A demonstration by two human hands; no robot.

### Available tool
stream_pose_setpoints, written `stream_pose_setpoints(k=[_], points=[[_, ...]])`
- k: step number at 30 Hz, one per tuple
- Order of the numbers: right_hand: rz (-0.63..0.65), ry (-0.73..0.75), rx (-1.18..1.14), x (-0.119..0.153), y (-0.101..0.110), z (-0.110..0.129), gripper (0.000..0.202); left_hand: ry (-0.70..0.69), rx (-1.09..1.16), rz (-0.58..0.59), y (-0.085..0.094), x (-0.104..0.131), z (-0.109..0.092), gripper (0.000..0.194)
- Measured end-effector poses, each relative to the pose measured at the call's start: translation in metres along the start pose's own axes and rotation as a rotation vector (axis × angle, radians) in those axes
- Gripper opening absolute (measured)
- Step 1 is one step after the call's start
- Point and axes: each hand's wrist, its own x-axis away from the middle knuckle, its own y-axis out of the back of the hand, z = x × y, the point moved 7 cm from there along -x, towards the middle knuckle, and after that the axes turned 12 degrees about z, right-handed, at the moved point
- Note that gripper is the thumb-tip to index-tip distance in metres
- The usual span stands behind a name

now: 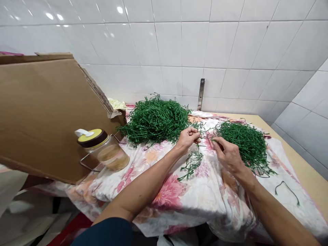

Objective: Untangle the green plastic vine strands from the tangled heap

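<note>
My left hand [188, 139] is closed in a pinch over the cloth; thin green strands show by its fingertips, but what it grips is hard to make out. Facing it, my right hand [227, 153] pinches a thin green stem, a bit of green showing at the fingertips. A large heap of green stems [157, 119], plastic-looking and branched, lies behind and left of my left hand. Beside my right hand lies a second, flatter pile of green stems [243, 141]. A small cluster of stems [191, 164] rests below my left hand.
A floral cloth [205, 194] covers the table [302, 164]. At left stand a large cardboard box [48, 116] and a clear jar [112, 157] with a yellow-and-brown lid. One loose stem [288, 191] lies at right. A metal bracket [201, 94] stands against the tiled wall [194, 41].
</note>
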Motion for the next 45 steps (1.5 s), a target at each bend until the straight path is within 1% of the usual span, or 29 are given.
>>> stream_pose_setpoints(k=[3,5,7,8,10,13,14,16,20,23,26,30,34,37,41,43,45], points=[[-0.075,0.005,0.008,0.002,0.010,0.003,0.022,-0.011,-0.009,-0.001,0.000,0.001,-0.002,0.031],[-0.124,-0.005,-0.032,0.004,0.017,0.004,0.021,-0.016,-0.007,-0.048,0.005,0.000,-0.004,0.031],[-0.154,-0.063,-0.161,0.004,0.023,0.000,0.021,-0.013,-0.003,-0.118,0.014,-0.001,-0.006,0.032],[-0.144,-0.110,-0.266,0.004,0.024,-0.003,0.022,-0.009,-0.002,-0.141,0.017,-0.002,-0.007,0.032],[-0.064,-0.221,-0.543,0.001,0.019,-0.012,0.028,0.010,0.004,-0.140,0.018,-0.002,-0.009,0.033],[0.118,-0.364,-0.928,-0.001,0.004,-0.016,0.035,0.058,0.039,-0.048,0.006,0.001,-0.011,0.036],[0.169,-0.396,-1.006,-0.001,-0.001,-0.015,0.036,0.071,0.058,-0.007,0.000,0.003,-0.012,0.037],[0.256,-0.435,-1.083,-0.001,-0.007,-0.013,0.037,0.088,0.098,0.075,-0.012,0.007,-0.014,0.041],[0.363,-0.473,-1.080,0.001,-0.019,-0.008,0.041,0.103,0.161,0.235,-0.034,0.015,-0.017,0.046],[0.362,-0.489,-1.037,0.000,-0.025,-0.009,0.048,0.078,0.137,0.306,-0.041,0.018,-0.017,0.050],[0.334,-0.496,-0.965,0.000,-0.028,-0.015,0.056,0.050,0.053,0.291,-0.041,0.018,-0.016,0.050],[0.313,-0.474,-0.821,0.000,-0.029,-0.024,0.050,0.015,-0.028,0.209,-0.039,0.018,-0.018,0.046],[0.284,-0.457,-0.751,0.000,-0.030,-0.032,0.050,-0.008,-0.046,0.199,-0.040,0.018,-0.018,0.045],[0.260,-0.456,-0.729,0.000,-0.032,-0.037,0.050,0.043,-0.006,0.225,-0.041,0.017,-0.012,0.042],[0.235,-0.461,-0.725,0.000,-0.034,-0.042,0.047,0.145,0.129,0.267,-0.041,0.018,-0.003,0.039],[0.226,-0.439,-0.716,-0.001,-0.033,-0.041,0.044,0.158,0.142,0.268,-0.041,0.018,-0.001,0.037],[0.219,-0.397,-0.673,-0.003,-0.029,-0.038,0.042,0.144,0.089,0.259,-0.040,0.016,0.000,0.034]])
